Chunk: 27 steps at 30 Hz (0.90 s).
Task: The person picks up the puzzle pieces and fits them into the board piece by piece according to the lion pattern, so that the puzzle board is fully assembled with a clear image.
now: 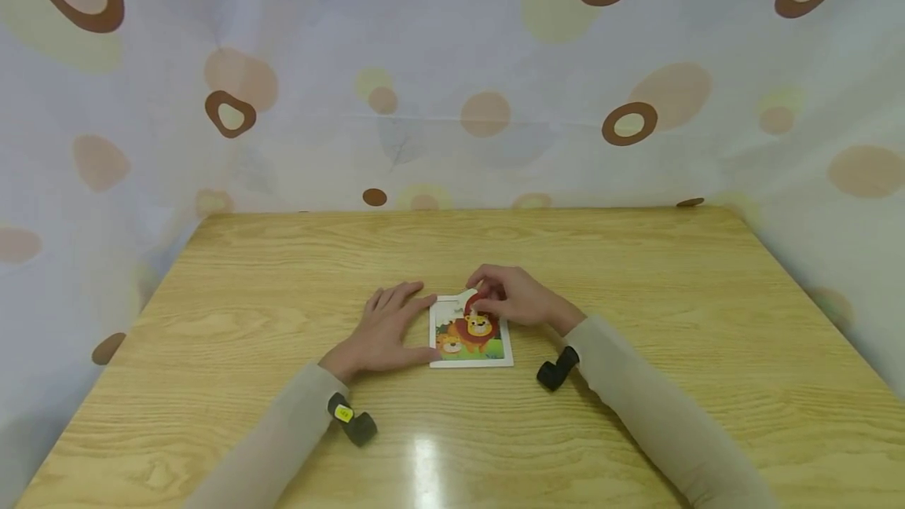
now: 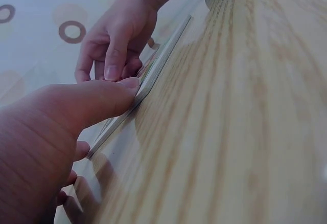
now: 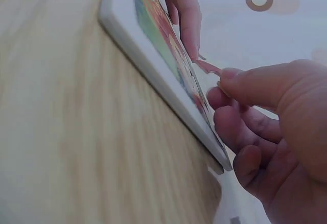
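Note:
A small square jigsaw puzzle (image 1: 472, 340) with a white frame and a lion picture lies flat on the table. At its left edge rests my left hand (image 1: 385, 334), fingers spread and fairly straight. The left thumb (image 2: 115, 98) touches the frame's near side in the left wrist view. Over the puzzle's upper right, my right hand (image 1: 519, 297) pinches a puzzle piece (image 3: 208, 67) between thumb and fingers, and the piece is tilted up from the board. Part of that piece is hidden by the fingers. A pale gap shows in the picture's upper left.
The wooden table (image 1: 636, 273) spreads around the puzzle on all sides. A white cloth (image 1: 438, 155) with brown and yellow spots hangs behind it and at both sides. Each wrist carries a small black camera, the left one (image 1: 353, 420) and the right one (image 1: 557, 370).

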### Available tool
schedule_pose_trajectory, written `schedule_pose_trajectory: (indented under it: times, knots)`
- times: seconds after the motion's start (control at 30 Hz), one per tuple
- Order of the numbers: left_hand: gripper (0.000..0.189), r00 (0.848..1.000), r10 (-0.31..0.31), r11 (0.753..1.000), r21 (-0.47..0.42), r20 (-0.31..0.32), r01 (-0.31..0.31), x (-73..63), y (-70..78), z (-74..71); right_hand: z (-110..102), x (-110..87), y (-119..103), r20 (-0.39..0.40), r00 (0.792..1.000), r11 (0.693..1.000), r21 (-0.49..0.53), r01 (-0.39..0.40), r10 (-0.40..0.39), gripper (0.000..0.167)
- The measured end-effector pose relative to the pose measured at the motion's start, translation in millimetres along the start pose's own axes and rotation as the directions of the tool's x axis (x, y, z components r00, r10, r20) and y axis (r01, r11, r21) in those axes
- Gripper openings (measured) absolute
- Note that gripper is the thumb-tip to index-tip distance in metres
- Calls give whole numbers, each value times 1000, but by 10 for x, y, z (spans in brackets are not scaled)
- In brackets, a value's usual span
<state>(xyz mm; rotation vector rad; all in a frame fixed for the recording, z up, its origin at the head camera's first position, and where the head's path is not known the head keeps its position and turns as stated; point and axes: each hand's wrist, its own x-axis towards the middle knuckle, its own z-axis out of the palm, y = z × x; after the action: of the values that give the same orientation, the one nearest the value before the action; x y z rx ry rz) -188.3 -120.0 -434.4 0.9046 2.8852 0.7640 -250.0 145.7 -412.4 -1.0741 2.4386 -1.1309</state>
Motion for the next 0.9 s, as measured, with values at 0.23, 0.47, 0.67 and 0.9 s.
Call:
schedule_pose_trajectory:
  times: [0.23, 0.47, 0.67, 0.9]
  knots:
    - [82, 1000, 2, 1000, -7, 1, -2, -2, 13, 1, -38, -129, 26, -78, 996, 998, -46, -42, 38, 25]
    - [83, 1000, 0, 1000, -4, 7, 0, -10, 3, -8, -82, -270, 55, -169, 983, 997, -21, -78, 73, 28]
    - [84, 1000, -8, 1000, -8, 11, 8, -16, -7, -8, -160, -421, -99, -216, 967, 991, 34, -131, 135, 31]
    - [84, 1000, -20, 1000, -20, 24, 21, -8, 4, 9, -236, -639, -3, -281, 944, 985, 43, -165, 170, 32]
